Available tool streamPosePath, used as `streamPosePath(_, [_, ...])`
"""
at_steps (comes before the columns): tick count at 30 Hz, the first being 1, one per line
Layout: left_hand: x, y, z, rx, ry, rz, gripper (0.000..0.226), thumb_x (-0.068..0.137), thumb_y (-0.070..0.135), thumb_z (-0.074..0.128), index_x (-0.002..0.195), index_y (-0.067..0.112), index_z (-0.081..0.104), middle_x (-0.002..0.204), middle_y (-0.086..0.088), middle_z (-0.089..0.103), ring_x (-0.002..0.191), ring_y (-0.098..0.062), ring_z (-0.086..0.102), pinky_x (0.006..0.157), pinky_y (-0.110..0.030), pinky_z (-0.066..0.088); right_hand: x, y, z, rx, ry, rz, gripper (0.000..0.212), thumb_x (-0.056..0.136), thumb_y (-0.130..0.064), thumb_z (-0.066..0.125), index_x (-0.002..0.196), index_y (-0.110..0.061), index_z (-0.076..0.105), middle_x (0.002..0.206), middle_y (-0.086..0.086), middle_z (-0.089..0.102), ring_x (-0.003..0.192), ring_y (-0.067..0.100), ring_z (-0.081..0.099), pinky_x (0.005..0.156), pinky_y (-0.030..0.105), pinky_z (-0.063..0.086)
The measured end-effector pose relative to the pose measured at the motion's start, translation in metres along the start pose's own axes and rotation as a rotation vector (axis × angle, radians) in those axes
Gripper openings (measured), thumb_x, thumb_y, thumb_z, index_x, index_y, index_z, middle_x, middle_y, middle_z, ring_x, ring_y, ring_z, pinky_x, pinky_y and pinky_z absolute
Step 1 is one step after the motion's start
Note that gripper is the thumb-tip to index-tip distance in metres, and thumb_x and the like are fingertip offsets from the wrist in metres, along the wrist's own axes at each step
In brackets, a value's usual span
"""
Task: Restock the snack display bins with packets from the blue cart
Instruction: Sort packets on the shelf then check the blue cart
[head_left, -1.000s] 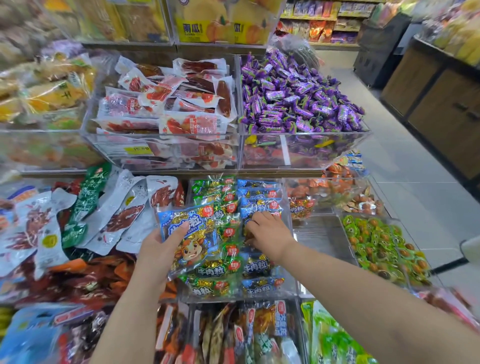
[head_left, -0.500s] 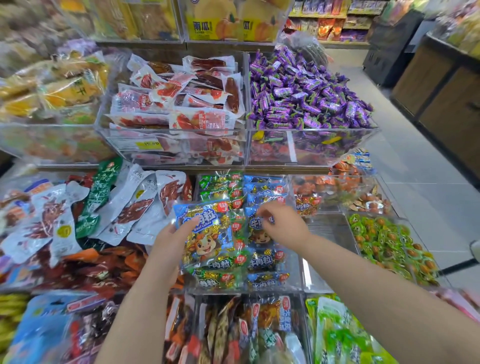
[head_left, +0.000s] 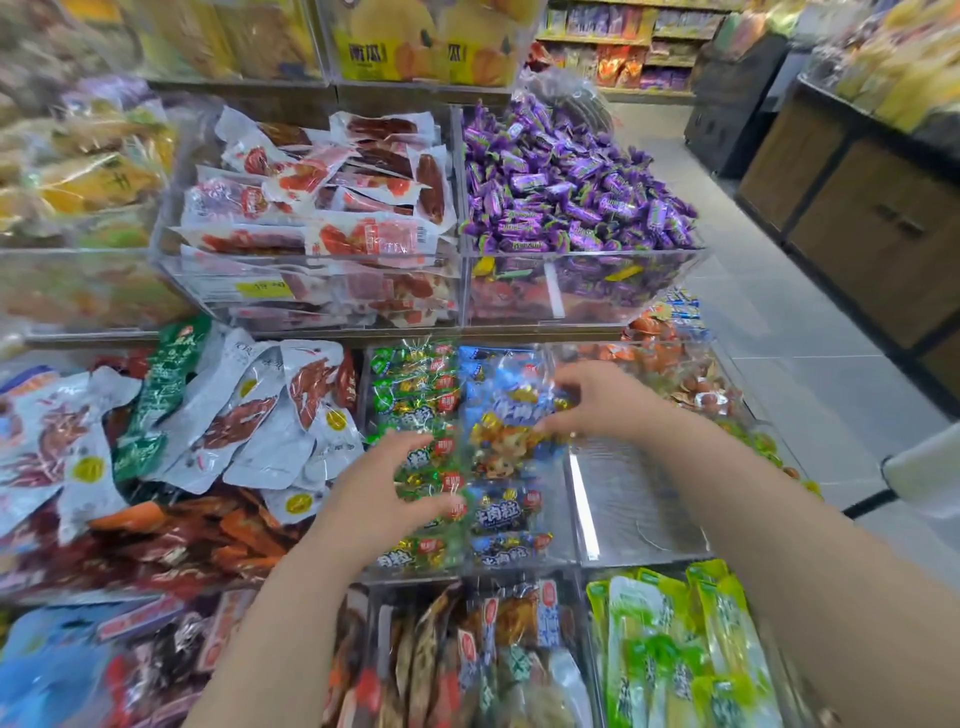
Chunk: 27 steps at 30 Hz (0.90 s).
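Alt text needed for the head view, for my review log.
The right hand pinches a blue packet over the blue column of a clear bin, while the left hand hovers open above the green packets beside it. Purple candies and red-and-white packets fill the bins on the tier above.

blue packet (head_left: 506, 421) | glossy, tilted | right edge pinched by right hand (head_left: 605, 402) | clear bin (head_left: 565, 514) just below grip, green and blue rows

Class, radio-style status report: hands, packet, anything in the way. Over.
Left hand open over green packets. Right hand pinching blue packet over blue row. Nothing in the way.
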<state>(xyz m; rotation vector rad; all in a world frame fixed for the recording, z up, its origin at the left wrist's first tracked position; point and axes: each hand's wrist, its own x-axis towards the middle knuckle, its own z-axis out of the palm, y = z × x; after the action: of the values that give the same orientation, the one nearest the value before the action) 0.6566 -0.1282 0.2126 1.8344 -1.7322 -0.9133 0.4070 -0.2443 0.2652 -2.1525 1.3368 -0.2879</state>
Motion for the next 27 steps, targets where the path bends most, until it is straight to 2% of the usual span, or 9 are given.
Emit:
streamPosePath(2, [-0.001,-0.014,0.002,0.372,-0.19,0.07,0.114,0.052,0.081,0.066,0.147,0.049,0.011,0.146,0.028,-0.007,0.143,-0.007,-0.014,0.116,-0.052,0.001,0.003,0.008,-0.005,-0.117,0.055,0.047,0.024,0.073,-0.036,0.079,0.087,-0.026,0.062,0.079,-0.014,0.05,0.076,0.009,0.046,0.062,0.015,0.034])
streamPosePath(3, [-0.001,-0.02,0.005,0.495,-0.271,0.092,0.12,0.049,0.084,0.063,0.146,0.051,0.0,0.145,0.026,-0.02,0.139,-0.01,-0.027,0.113,-0.055,-0.008,0.006,0.01,-0.002,-0.197,0.013,0.054,0.035,0.075,-0.037,0.077,0.103,-0.021,0.064,0.089,-0.009,0.056,0.084,0.011,0.049,0.069,0.021,0.037])
streamPosePath(6, [0.0,-0.031,0.016,0.696,-0.298,0.114,0.116,0.062,0.07,0.071,0.143,0.055,-0.01,0.144,0.016,-0.037,0.137,-0.018,-0.035,0.112,-0.059,-0.009,0.01,0.006,0.021,-0.463,-0.154,0.011,0.049,0.08,-0.037,0.07,0.124,-0.021,0.057,0.121,0.001,0.061,0.105,0.02,0.056,0.081,0.03,0.046])
streamPosePath(8, [0.0,-0.034,0.02,0.726,-0.226,0.12,0.11,0.072,0.054,0.071,0.144,0.052,-0.012,0.149,0.012,-0.035,0.14,-0.02,-0.031,0.114,-0.058,-0.005,0.013,0.002,0.037,-0.523,-0.201,0.0,0.052,0.083,-0.039,0.067,0.129,-0.022,0.052,0.126,0.002,0.059,0.113,0.024,0.054,0.084,0.035,0.048])
streamPosePath(11, [0.001,-0.036,0.023,0.753,-0.133,0.094,0.113,0.075,0.054,0.068,0.15,0.032,-0.014,0.158,0.008,-0.02,0.143,-0.016,-0.024,0.117,-0.053,0.001,0.023,-0.006,0.046,-0.454,-0.176,-0.028,0.043,0.084,-0.042,0.066,0.119,-0.02,0.055,0.114,0.001,0.062,0.104,0.024,0.058,0.077,0.037,0.051])
streamPosePath(14, [0.001,-0.033,0.027,0.806,-0.111,0.06,0.114,0.075,0.055,0.068,0.151,0.022,-0.011,0.16,0.004,-0.009,0.147,-0.021,-0.015,0.118,-0.052,0.005,0.031,-0.01,0.054,-0.552,-0.205,-0.031,0.041,0.085,-0.038,0.066,0.12,-0.022,0.054,0.111,0.0,0.063,0.1,0.023,0.058,0.067,0.031,0.044])
streamPosePath(19, [0.002,-0.025,0.03,0.844,-0.145,0.027,0.114,0.077,0.055,0.067,0.15,0.019,-0.013,0.158,0.003,-0.005,0.146,-0.026,-0.016,0.116,-0.056,0.005,0.025,0.002,0.07,-0.706,-0.203,0.009,0.041,0.088,-0.033,0.061,0.124,-0.018,0.048,0.107,0.006,0.062,0.097,0.026,0.058,0.062,0.033,0.046])
streamPosePath(24, [0.001,-0.026,0.029,0.848,-0.161,0.033,0.113,0.079,0.056,0.065,0.15,0.019,-0.015,0.159,0.003,-0.006,0.146,-0.026,-0.019,0.116,-0.056,0.002,0.026,0.004,0.056,-0.602,0.062,-0.16,0.037,0.085,-0.024,0.06,0.12,-0.018,0.053,0.109,0.005,0.061,0.103,0.027,0.055,0.074,0.034,0.043])
streamPosePath(27, [0.0,-0.024,0.028,0.848,-0.168,0.031,0.112,0.08,0.054,0.065,0.15,0.02,-0.015,0.159,0.003,-0.008,0.146,-0.025,-0.02,0.116,-0.055,0.0,0.028,0.003,0.061,-0.699,0.009,-0.181,0.033,0.085,-0.017,0.057,0.118,-0.018,0.052,0.106,0.005,0.06,0.101,0.028,0.053,0.073,0.034,0.04])
